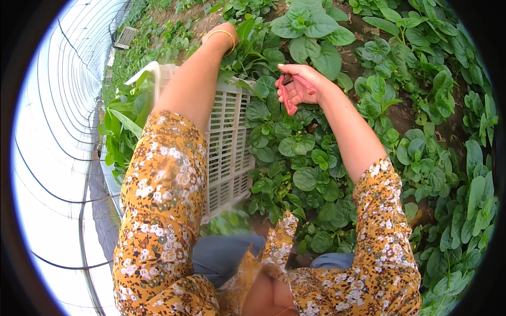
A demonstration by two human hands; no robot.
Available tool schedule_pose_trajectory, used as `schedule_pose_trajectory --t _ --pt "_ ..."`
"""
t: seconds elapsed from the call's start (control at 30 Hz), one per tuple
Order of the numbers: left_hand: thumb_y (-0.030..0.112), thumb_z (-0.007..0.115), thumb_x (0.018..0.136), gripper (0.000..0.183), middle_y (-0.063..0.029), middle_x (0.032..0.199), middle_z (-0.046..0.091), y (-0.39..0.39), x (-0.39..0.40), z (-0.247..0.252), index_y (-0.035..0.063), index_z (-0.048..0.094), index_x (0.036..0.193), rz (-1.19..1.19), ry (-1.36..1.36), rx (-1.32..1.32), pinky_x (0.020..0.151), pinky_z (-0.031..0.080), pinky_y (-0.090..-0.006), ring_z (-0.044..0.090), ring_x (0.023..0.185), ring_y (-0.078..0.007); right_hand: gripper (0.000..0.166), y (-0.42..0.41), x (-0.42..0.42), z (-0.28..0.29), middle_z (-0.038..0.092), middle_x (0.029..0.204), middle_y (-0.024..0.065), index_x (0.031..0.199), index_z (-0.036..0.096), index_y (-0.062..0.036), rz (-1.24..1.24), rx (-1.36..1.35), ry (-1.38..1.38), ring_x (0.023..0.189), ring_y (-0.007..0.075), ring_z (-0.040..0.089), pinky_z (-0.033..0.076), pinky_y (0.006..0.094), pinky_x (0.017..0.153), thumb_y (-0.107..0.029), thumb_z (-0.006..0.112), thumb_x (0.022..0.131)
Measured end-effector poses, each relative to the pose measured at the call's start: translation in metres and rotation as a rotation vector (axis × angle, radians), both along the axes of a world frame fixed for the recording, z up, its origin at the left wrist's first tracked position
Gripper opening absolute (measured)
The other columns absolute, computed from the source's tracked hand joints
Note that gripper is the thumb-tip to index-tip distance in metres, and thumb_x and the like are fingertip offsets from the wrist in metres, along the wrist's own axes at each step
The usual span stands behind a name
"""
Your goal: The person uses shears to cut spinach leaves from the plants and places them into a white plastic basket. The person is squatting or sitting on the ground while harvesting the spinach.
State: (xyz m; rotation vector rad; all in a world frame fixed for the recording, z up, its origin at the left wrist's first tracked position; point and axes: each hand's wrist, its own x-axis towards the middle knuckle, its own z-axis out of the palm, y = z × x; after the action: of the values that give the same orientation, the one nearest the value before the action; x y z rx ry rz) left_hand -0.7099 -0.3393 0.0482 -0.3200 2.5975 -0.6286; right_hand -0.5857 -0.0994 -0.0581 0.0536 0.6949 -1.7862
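Observation:
My right hand (pixel 302 85) holds a pair of red-handled shears (pixel 287 100), palm turned up and fingers loosely curled. The handles are spread apart; the blades are hardly visible. It hovers over low, broad-leaved green plants (pixel 300 146). Farther forward, my left hand (pixel 221 34) reaches past the far end of a white slatted plastic crate (pixel 230 89). A yellow bangle (pixel 234 40) circles that wrist. The left fingers are turned away beside leaves (pixel 247 27), so whether they grip anything is hidden. Cut leafy greens (pixel 126 118) fill the crate's left side, partly behind my left forearm.
Rows of leafy plants (pixel 427 166) grow in bare soil (pixel 411 114) to the right. On the left curves the ribbed film wall (pixel 51 158) of a tunnel greenhouse. Another slatted crate (pixel 126 37) stands far off at upper left. My bent knees (pixel 225 252) are close to the plants.

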Motion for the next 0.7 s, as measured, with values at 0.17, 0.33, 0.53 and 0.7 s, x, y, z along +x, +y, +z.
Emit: schedule_pose_trajectory --t 0.17,0.33,0.53,0.7 --pt "0.032 0.067 0.081 0.035 -0.0182 0.102 0.066 0.028 0.003 0.008 0.0041 0.067 0.102 -0.094 0.031 0.038 0.082 0.05 -0.0415 0.063 0.094 -0.0349 0.051 -0.024 -0.002 -0.012 0.062 0.088 0.0173 0.099 0.053 0.0 0.004 -0.012 -0.065 0.081 0.0319 0.065 0.054 0.0465 0.071 -0.05 0.046 0.091" --pt "0.031 0.067 0.08 0.033 -0.0174 0.102 0.066 0.05 0.014 0.021 0.006 0.068 0.101 -0.135 0.01 0.046 0.082 0.049 -0.0418 0.063 0.094 -0.0343 0.051 -0.017 0.003 -0.012 0.062 0.091 0.0177 0.103 0.052 -0.0002 0.035 -0.117 -0.033 0.086 0.0333 0.065 0.053 0.0486 0.074 -0.05 0.041 0.093" --pt "0.032 0.069 0.079 0.033 -0.017 0.097 0.066 0.063 0.034 0.036 0.0062 0.068 0.099 -0.269 -0.031 0.112 0.08 0.049 -0.0423 0.063 0.091 -0.0347 0.043 -0.011 0.005 -0.008 0.063 0.085 0.016 0.099 0.054 -0.0012 0.011 -0.136 -0.054 0.077 0.0307 0.066 0.054 0.0453 0.067 -0.042 0.044 0.093" --pt "0.032 0.069 0.078 0.03 -0.017 0.093 0.066 0.083 0.047 0.047 0.0071 0.069 0.095 -0.242 -0.001 0.081 0.079 0.049 -0.0419 0.063 0.088 -0.0346 0.032 -0.034 0.01 -0.003 0.059 0.064 0.0121 0.08 0.056 -0.0009 -0.302 -0.002 -0.052 0.055 0.025 0.059 0.049 0.0365 0.054 -0.032 0.056 0.088"
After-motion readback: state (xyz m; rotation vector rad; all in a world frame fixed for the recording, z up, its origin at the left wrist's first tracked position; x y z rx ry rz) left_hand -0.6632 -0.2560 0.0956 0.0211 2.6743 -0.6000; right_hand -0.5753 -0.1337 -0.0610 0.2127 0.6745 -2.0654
